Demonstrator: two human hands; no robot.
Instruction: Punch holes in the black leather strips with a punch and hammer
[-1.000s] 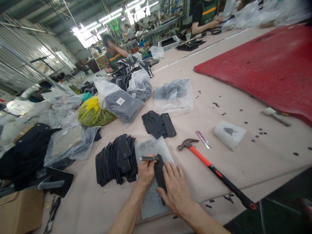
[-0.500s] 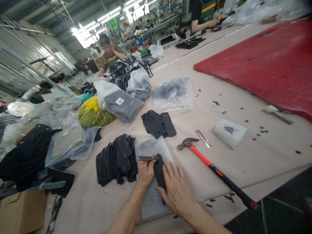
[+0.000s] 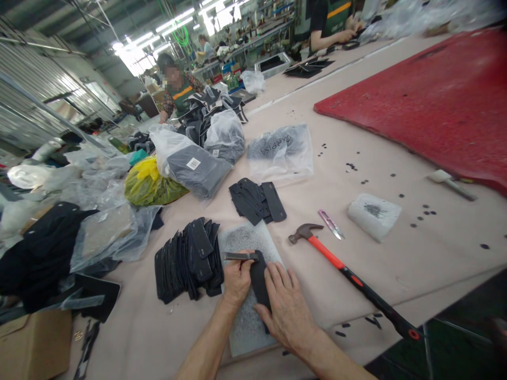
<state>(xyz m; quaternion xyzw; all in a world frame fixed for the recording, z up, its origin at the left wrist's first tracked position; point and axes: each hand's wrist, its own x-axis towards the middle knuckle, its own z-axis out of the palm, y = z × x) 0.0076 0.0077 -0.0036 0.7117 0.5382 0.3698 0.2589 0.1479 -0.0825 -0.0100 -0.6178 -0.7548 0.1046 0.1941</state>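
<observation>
My left hand (image 3: pixel 235 285) grips a metal punch (image 3: pixel 240 256), a flat bar whose far end rests at the top end of a black rounded strip piece (image 3: pixel 259 277). Under that piece lies a speckled white board (image 3: pixel 245 332). Lying flat with fingers stretched, my right hand (image 3: pixel 288 303) presses on the strip's right side. A stack of similar black pieces (image 3: pixel 186 261) stands left of the board, and more loose black pieces (image 3: pixel 257 200) lie beyond it. To the right rests a claw hammer (image 3: pixel 336 264) with a red and black handle.
Pink thread snips (image 3: pixel 331 224) and a whitish block (image 3: pixel 374 215) lie past the hammer. A red sheet (image 3: pixel 428 105) covers the right back, with a mallet (image 3: pixel 451 184) beside it. Plastic bags (image 3: pixel 198 163) fill the left back. A cardboard box (image 3: pixel 37 343) sits front left. Two co-workers are across the table.
My hands, the punch and the strip piece hold the same positions. At the far left, a co-worker's raised arm has come down. The view has shifted very slightly.
</observation>
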